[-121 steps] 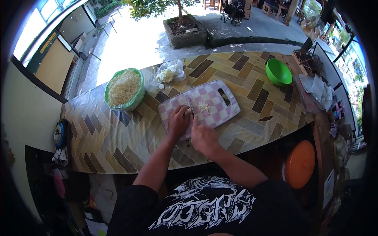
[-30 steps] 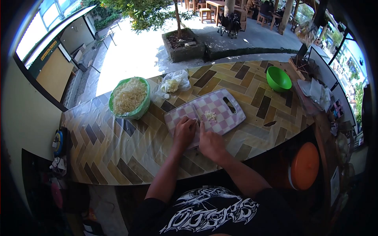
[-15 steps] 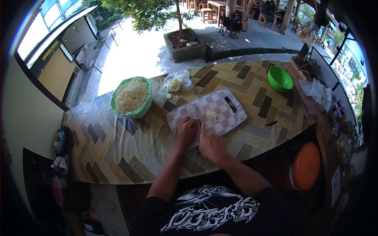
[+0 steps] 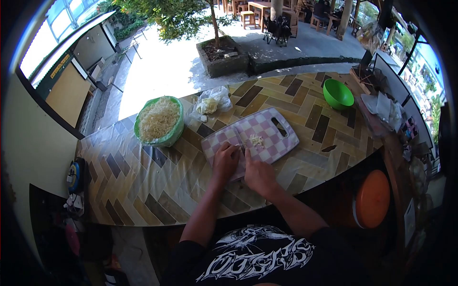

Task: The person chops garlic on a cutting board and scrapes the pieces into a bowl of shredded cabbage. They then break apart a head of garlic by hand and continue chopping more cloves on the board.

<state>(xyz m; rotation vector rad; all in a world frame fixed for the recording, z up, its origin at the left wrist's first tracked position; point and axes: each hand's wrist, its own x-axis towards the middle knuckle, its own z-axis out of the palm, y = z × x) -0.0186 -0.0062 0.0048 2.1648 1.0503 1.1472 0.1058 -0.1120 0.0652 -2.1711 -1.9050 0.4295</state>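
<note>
A pink-and-white checkered cutting board (image 4: 272,125) lies on the tiled table, its handle hole at the upper right. My right hand (image 4: 258,175) is closed round a knife, index finger stretched along it; the thin blade (image 4: 240,135) points away over the board. Just left of the blade, my left hand (image 4: 225,161) has its fingers bent together on a small pale piece, mostly hidden. Chopped pale bits (image 4: 256,140) lie in a small heap right of the blade. Beyond the board, a plastic bag (image 4: 220,97) holds more pale pieces (image 4: 207,106).
On the left stands a green bowl (image 4: 174,135) heaped with pale shreds (image 4: 159,119). An empty green bowl (image 4: 338,94) is at the back right. Plastic bags (image 4: 383,108) lie by the right edge; an orange round lid (image 4: 372,199) is below it. People sit far off.
My right hand has shifted very slightly, with the knife still in it. My left hand has hardly moved. The whole view has tilted a little.
</note>
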